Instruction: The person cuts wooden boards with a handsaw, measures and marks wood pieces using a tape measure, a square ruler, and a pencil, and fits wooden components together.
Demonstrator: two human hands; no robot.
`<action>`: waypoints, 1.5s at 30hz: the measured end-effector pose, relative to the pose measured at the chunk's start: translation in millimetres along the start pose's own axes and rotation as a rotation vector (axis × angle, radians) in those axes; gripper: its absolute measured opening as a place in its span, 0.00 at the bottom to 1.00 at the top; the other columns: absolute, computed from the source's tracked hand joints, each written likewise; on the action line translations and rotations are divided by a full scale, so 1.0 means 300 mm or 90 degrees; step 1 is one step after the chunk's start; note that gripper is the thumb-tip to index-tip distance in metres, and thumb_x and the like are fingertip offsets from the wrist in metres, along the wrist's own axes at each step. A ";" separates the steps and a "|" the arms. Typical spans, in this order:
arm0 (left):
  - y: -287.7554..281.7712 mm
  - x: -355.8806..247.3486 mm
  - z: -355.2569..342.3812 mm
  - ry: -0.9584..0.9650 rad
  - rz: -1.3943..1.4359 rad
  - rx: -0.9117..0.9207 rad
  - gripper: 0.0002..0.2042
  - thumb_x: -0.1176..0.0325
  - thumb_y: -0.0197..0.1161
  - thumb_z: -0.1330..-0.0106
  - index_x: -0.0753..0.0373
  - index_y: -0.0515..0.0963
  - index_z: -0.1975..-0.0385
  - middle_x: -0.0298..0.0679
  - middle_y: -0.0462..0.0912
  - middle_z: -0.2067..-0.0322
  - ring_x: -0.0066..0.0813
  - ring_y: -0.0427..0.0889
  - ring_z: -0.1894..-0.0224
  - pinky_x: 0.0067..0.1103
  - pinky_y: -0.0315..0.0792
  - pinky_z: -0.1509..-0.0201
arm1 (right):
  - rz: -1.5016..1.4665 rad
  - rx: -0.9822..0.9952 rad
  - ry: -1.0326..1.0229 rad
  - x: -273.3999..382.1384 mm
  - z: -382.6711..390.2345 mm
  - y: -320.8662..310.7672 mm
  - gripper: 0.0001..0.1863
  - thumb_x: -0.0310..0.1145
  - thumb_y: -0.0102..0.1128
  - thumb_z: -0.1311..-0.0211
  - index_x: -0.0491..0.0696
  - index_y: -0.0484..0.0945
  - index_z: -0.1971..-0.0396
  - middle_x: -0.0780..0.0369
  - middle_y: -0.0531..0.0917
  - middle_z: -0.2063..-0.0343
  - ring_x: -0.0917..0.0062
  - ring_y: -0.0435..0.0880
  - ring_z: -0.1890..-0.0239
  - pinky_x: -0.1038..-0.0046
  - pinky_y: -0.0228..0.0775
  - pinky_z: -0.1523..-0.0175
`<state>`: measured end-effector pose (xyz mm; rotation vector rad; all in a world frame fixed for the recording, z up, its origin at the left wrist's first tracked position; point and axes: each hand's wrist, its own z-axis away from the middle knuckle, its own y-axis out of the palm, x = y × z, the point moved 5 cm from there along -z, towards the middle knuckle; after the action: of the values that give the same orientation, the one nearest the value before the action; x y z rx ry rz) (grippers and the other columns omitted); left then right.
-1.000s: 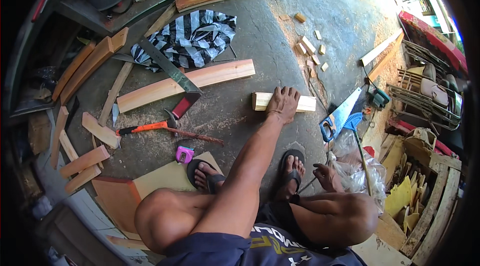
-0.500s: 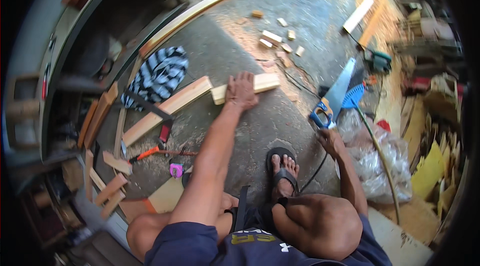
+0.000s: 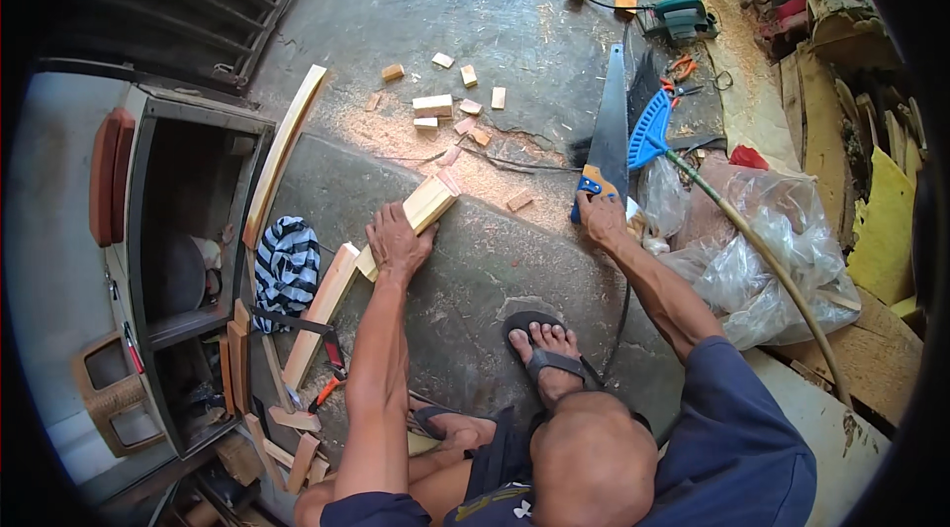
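My left hand (image 3: 400,242) lies over a short pale piece of wood (image 3: 431,202) on the grey floor, fingers bent around its edge. A handsaw (image 3: 614,116) points away from me on the right, its blade flat and its handle orange and blue. My right hand (image 3: 602,217) is closed at that handle, which it partly covers. Beside the saw blade sits the blue fan-shaped head of a rake (image 3: 650,129). A longer wooden bar (image 3: 322,314) runs toward me close to the left-hand piece.
Small wood offcuts (image 3: 432,106) and sawdust lie ahead. A green power tool (image 3: 679,19), orange-handled pliers (image 3: 681,67) and plastic bags (image 3: 757,250) are to the right. At left are a striped cloth (image 3: 287,268), a hacksaw (image 3: 332,354) and an open cabinet (image 3: 203,230).
My right hand has moved forward onto the saw handle. The left hand stays on the short wood, which now points more away from me. The whole view has shifted.
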<state>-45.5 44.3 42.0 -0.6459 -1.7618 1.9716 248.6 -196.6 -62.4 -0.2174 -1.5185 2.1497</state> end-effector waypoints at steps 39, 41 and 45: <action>-0.009 -0.094 -0.137 -0.121 0.073 0.129 0.33 0.57 0.77 0.51 0.62 0.68 0.47 0.47 0.73 0.48 0.51 0.72 0.42 0.49 0.63 0.40 | -0.646 -0.049 -0.083 0.437 0.320 -0.505 0.11 0.30 0.63 0.52 0.41 0.82 0.68 0.56 0.78 0.83 0.71 0.78 0.83 0.69 0.69 0.74; -0.017 -0.081 -0.132 -0.137 0.083 0.127 0.33 0.57 0.77 0.51 0.63 0.68 0.48 0.47 0.73 0.50 0.51 0.72 0.43 0.48 0.64 0.40 | -0.650 -0.020 -0.108 0.454 0.320 -0.488 0.10 0.29 0.64 0.52 0.42 0.82 0.69 0.57 0.78 0.83 0.71 0.78 0.84 0.68 0.69 0.74; -0.039 -0.037 -0.104 -0.156 0.008 0.135 0.32 0.56 0.76 0.48 0.63 0.68 0.48 0.47 0.74 0.49 0.48 0.73 0.42 0.45 0.65 0.40 | -0.675 0.006 -0.142 0.365 0.653 -0.611 0.11 0.32 0.68 0.49 0.43 0.83 0.67 0.54 0.82 0.79 0.64 0.85 0.79 0.66 0.74 0.71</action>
<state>-18.1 64.0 51.6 -0.3592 -1.6494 2.2880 130.4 -261.4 194.1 0.7034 -1.2781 1.3291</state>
